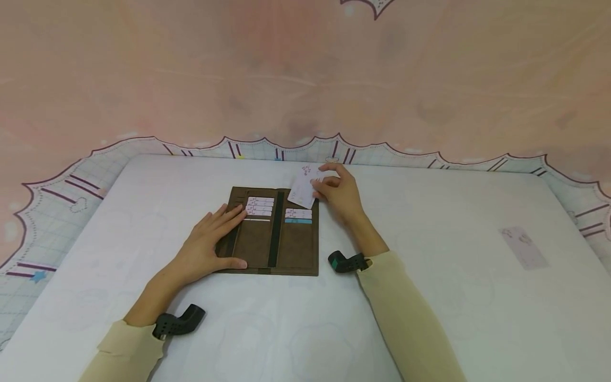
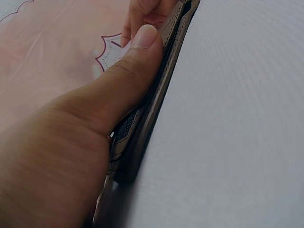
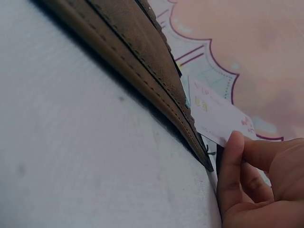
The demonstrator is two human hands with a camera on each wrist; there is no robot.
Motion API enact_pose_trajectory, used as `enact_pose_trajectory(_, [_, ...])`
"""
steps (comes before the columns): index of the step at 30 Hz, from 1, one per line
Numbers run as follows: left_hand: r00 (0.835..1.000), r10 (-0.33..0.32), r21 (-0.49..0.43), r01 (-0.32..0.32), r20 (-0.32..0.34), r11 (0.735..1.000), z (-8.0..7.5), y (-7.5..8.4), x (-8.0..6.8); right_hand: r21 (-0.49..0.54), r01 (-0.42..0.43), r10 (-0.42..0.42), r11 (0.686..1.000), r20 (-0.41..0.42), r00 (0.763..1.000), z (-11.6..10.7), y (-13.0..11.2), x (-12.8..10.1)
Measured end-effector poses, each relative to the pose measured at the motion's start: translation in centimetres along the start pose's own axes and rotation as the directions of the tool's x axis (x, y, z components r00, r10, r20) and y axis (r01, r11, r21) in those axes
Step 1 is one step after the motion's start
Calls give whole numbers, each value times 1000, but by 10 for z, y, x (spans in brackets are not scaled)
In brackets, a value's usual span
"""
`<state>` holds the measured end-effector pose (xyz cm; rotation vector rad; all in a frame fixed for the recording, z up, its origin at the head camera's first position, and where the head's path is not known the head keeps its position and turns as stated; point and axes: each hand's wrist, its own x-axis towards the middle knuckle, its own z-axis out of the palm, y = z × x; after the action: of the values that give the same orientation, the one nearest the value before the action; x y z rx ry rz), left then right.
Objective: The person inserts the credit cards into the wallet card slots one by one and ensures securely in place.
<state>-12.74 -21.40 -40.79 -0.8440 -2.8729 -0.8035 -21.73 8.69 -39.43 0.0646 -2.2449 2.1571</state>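
Observation:
An unfolded brown wallet [image 1: 298,254] lies on the white table. My left hand [image 1: 205,244] rests on its left side with fingers spread, the thumb along the near edge. Between thumb and fingers, my right hand [image 1: 342,193] pinches a pale pink card [image 1: 302,190] marked "VIP". This card is tilted over the far right part of the wallet, its lower end above the right-hand slots. Several pink-white cards [image 1: 260,206] fill the left slots. In the right slots sit a pink-white card [image 1: 298,213] and a blue-edged one [image 1: 298,220].
Another pale pink card [image 1: 524,248] lies flat on the white tabletop [image 1: 429,318], far to the right. Behind the table's far edge hangs a pinkish cloth [image 1: 305,106] with a scalloped border. A black device [image 1: 179,321] is strapped to each wrist.

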Motion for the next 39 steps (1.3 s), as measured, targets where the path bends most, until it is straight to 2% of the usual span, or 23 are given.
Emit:
enact_pose_trajectory(11, [1000, -12, 1, 12, 17, 1000, -1, 2, 1, -102, 11, -9, 995, 15, 1000, 0, 0, -1])
enact_pose_trajectory(22, [1000, 4, -4, -4, 8, 1000, -1, 0, 0, -255, 47, -34, 966, 56, 998, -1, -2, -3])
enact_pose_trajectory(39, [1000, 4, 5, -4, 7, 1000, 0, -2, 0, -363, 73, -37, 929, 105, 994, 1, -3, -5])
